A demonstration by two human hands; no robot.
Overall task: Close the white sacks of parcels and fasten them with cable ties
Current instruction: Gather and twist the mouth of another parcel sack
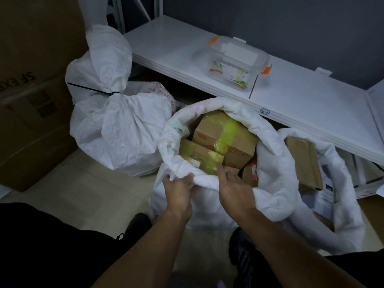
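- Fingers (187, 180) of the left hand (178, 190) are curled over the near rolled rim of the open sack (270, 142), clamped on the white fabric.
- On the right hand (234, 188), the index finger (220, 170) is stretched out over the same rim toward a taped parcel (224, 134). The other fingers bend down at the rim, and I cannot tell whether they hold it.
- Head view, task things: the open sack stands on the floor (83, 194), its mouth rolled down and wide, with brown parcels packed up to the rim.
- Left of the open sack leans a tied sack (116, 129), its neck cinched by a black cable tie (97, 91).
- Right of the open sack, a second open sack (342, 183) sags with a brown parcel (305, 161) showing.
- Beyond the open sack runs a white shelf (291, 96) carrying a clear box (239, 65); a thin dark strip beside it may be a spare tie.
- Risk: the parcels sit high, so the unrolled rim may give too little loose fabric to gather into a neck. A tie drawn over a short bunch would likely slip off.
- Risk: pulling up on one side only could tip the sack toward the shelf edge, which sits just beyond the far rim.
- Room: both neighbouring sacks press close at the sides. The near side, by the person's shoe (243, 252), has the most open floor.
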